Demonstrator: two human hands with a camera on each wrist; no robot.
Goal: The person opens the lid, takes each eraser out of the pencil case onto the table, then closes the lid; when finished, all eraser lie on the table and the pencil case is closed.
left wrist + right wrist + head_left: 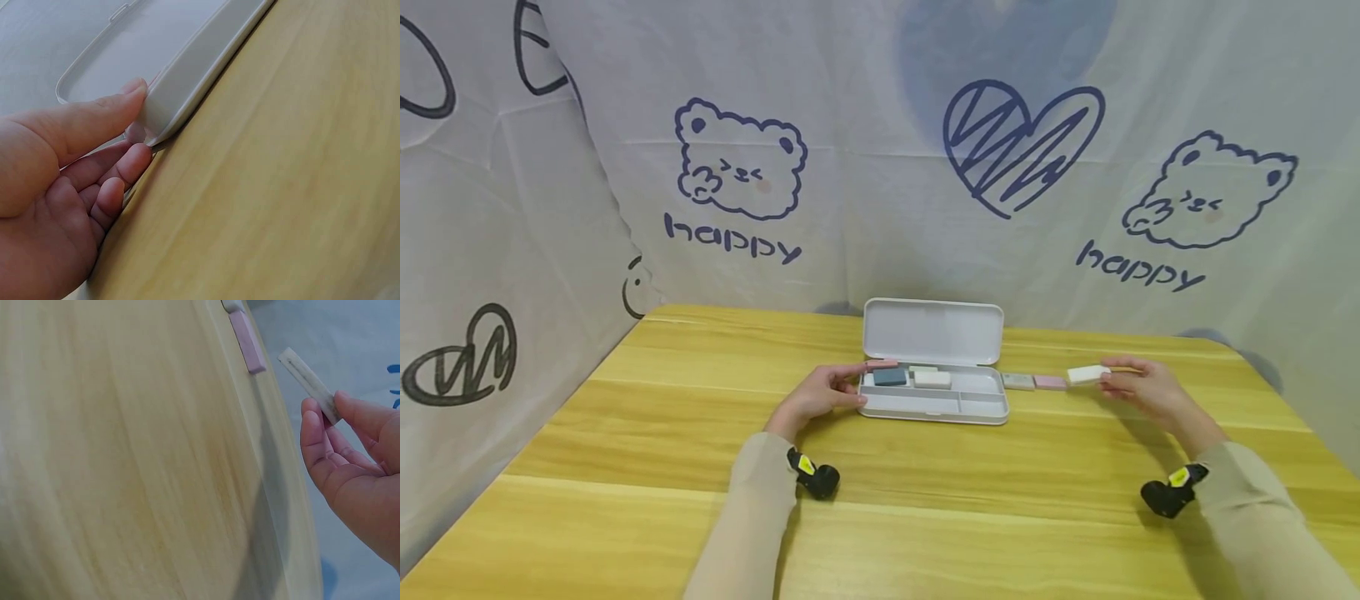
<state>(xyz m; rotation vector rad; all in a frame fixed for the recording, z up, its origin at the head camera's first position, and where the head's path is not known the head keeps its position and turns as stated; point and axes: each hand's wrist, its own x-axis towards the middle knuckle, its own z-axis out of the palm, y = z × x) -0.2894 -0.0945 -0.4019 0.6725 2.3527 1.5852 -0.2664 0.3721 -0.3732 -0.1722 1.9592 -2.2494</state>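
A white pencil case (985,409) lies with its lid (932,330) raised. My left hand (814,396) grips the case's left end, the thumb on its rim and the other fingers curled at the corner, as the left wrist view shows. Inside the case are a dark blue eraser (890,377), a white eraser (932,380), a pale green eraser (922,368) and a pink one (882,364). My right hand (1150,392) pinches a white eraser (310,384) between thumb and fingers, above the table. A pink eraser (247,342) lies to its left.
A grey-white eraser (1018,382) lies between the case's right side and the pink eraser, in line with them. The wooden table (925,508) ends at a white printed curtain (865,167) behind the case.
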